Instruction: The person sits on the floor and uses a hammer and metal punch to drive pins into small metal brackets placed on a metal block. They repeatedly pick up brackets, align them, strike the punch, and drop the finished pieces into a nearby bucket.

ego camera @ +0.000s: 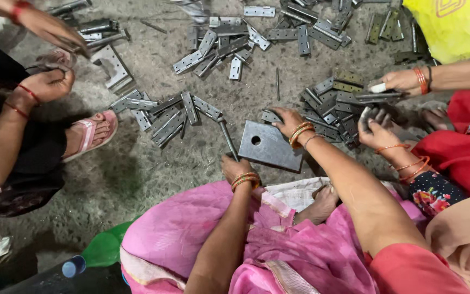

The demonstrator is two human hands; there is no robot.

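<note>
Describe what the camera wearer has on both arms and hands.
Both forearms are bare, with no gloves. The left hand has a stack of orange and gold bangles at the wrist. The right hand has a similar stack of orange-gold bangles plus one thin separate bangle. A coral-red short sleeve covers the right upper arm.

I sit on a rough grey concrete floor (148,169). A square steel plate with a round hole (270,146) lies flat on it at the centre of the frame. Loose grey metal hinges (167,117) lie in a heap left of centre, more hinges (278,30) spread along the top, and another pile (335,106) lies right of centre. A green plastic bottle (101,251) lies at lower left.
</note>
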